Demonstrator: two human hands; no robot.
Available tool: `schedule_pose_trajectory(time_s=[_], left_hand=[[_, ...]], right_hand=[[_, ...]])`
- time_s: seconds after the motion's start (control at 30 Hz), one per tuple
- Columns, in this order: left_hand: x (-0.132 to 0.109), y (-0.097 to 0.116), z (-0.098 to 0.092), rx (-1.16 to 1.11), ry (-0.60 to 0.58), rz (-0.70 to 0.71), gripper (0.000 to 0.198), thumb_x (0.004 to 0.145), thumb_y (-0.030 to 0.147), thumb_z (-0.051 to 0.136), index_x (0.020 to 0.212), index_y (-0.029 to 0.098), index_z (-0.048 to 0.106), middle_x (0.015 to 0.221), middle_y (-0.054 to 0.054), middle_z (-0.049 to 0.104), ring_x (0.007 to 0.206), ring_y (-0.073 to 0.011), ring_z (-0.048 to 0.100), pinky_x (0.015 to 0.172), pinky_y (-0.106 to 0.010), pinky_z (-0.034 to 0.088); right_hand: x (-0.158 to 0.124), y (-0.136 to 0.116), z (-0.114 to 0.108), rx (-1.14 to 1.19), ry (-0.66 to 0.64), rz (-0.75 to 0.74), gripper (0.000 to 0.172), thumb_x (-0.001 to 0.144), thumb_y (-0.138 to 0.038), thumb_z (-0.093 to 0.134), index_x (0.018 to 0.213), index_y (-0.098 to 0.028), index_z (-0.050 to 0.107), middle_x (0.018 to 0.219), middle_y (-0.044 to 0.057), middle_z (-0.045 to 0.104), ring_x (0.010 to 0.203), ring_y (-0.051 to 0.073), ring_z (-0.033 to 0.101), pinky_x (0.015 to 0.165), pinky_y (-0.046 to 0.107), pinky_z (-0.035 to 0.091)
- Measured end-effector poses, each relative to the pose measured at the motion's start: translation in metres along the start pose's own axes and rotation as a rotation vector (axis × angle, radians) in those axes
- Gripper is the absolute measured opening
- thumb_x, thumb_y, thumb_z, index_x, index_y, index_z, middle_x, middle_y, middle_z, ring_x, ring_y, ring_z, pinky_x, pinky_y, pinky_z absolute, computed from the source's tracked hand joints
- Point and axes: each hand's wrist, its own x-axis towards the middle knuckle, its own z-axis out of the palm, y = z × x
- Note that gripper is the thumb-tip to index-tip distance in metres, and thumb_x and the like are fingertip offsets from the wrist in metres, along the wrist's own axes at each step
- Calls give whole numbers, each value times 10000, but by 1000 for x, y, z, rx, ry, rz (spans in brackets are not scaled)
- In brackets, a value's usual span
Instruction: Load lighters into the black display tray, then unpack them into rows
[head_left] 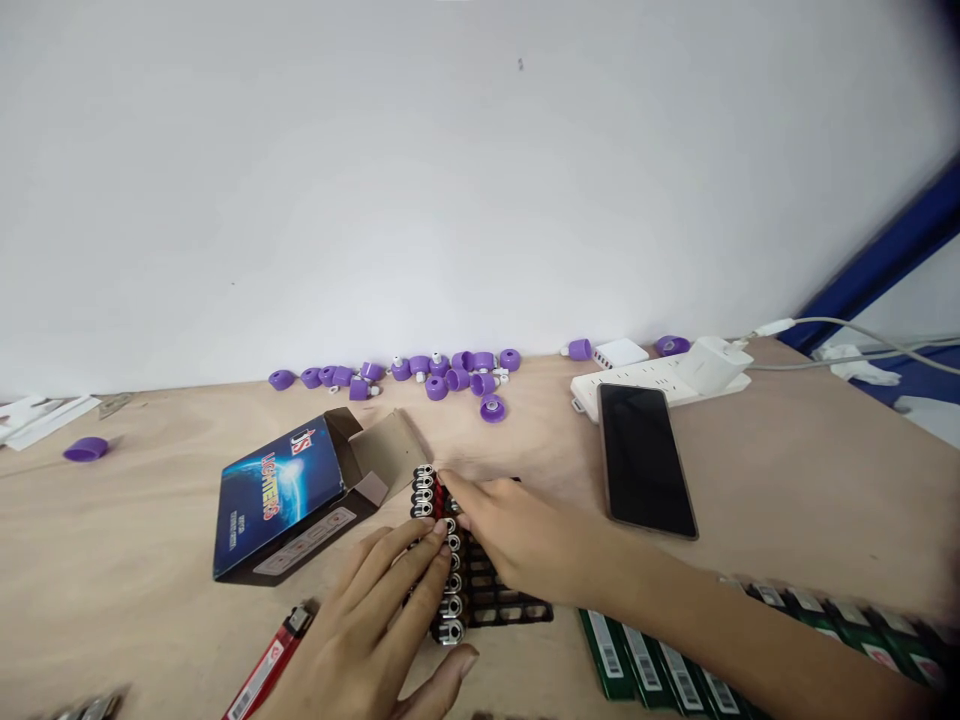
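Evidently steadying the lighters from the near left: lays the left hand across the column with fingers extended, with fingertips on the metal tops and thumb held apart, not wrapped around anything. Probably spread like that to stop the upright bodies from leaning under pressure from the other side. Reaches over from the right with the right hand, with index finger stretched to a red lighter near the far end and thumb bent close by. Cannot tell from this angle whether pinching or only pressing.

Standing in columns, to be found along the left side of a black grid rack, likely so arranged for the cells to hold each one upright. Set flat on the table, within easy reach of both hands. Just beyond the left hand, lying on its side with flaps open towards the rack, a blue box. Nearer, beside the left hand, a loose red lighter. Pushed back along the wall, presumably out of the way, purple caps.
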Motion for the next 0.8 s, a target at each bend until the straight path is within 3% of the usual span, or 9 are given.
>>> schedule_pose_trajectory(time_s=[0.13, 0.27, 0.37, 0.47, 0.53, 0.63, 0.7, 0.8], left_hand=[[2, 0, -1, 1, 29, 20, 348, 957, 232, 511, 1225, 24, 589, 1189, -214, 716, 1170, -343, 645, 874, -499, 627], [3, 2, -2, -66, 37, -1, 367, 926, 202, 524, 1239, 17, 577, 1166, -217, 721, 1153, -360, 646, 863, -527, 626], [3, 3, -3, -125, 31, -31, 411, 915, 193, 541, 1287, 18, 548, 1199, -218, 701, 1193, -365, 617, 918, -546, 599], [2, 3, -3, -174, 18, -51, 423, 922, 222, 547, 1303, 40, 538, 1220, -214, 687, 1208, -371, 602, 949, -564, 579], [1, 2, -4, -205, 23, -61, 416, 930, 230, 538, 1305, 51, 529, 1230, -214, 677, 1215, -374, 596, 958, -579, 569], [-2, 2, -8, -237, 15, -79, 517, 941, 248, 542, 1415, 73, 431, 1316, -212, 622, 1290, -359, 540, 1016, -572, 533], [-4, 5, -15, -245, 4, -80, 601, 945, 284, 559, 1482, 104, 357, 1377, -207, 577, 1346, -349, 488, 1054, -565, 503], [-7, 14, -34, -261, 12, -17, 568, 947, 309, 568, 1451, 106, 403, 1361, -206, 585, 1337, -344, 496, 1056, -557, 503]], right_hand=[[-2, -7, -4, -184, -113, 26, 867, 746, 33, 453, 1570, -27, 190, 1061, 225, 701, 823, 292, 703, 607, 329, 513], [3, -15, -6, -215, -139, 47, 931, 731, -7, 490, 1587, -51, 126, 986, 192, 718, 669, 233, 656, 471, 260, 408], [1, -14, -7, -194, -137, 55, 987, 733, -22, 500, 1600, -109, 35, 966, 148, 722, 627, 187, 629, 466, 232, 397], [-20, -9, -11, -163, -73, 119, 937, 796, -8, 423, 1589, -90, -69, 1029, 166, 709, 737, 197, 662, 602, 265, 500], [-45, -9, -11, -85, 25, 169, 773, 898, -56, 344, 1595, -82, 11, 1170, 201, 672, 953, 233, 669, 803, 343, 544], [-92, -23, 1, 45, 115, 276, 609, 1005, -224, 311, 1590, -138, 166, 1377, 194, 574, 1228, 274, 572, 1046, 470, 457], [-121, -39, 17, 83, 60, 349, 681, 988, -330, 437, 1597, -199, 162, 1511, 167, 458, 1366, 297, 456, 1123, 513, 385], [-148, -61, 44, 124, -53, 407, 910, 832, -332, 694, 1590, -283, 193, 1624, 99, 292, 1480, 310, 275, 1190, 509, 292]])
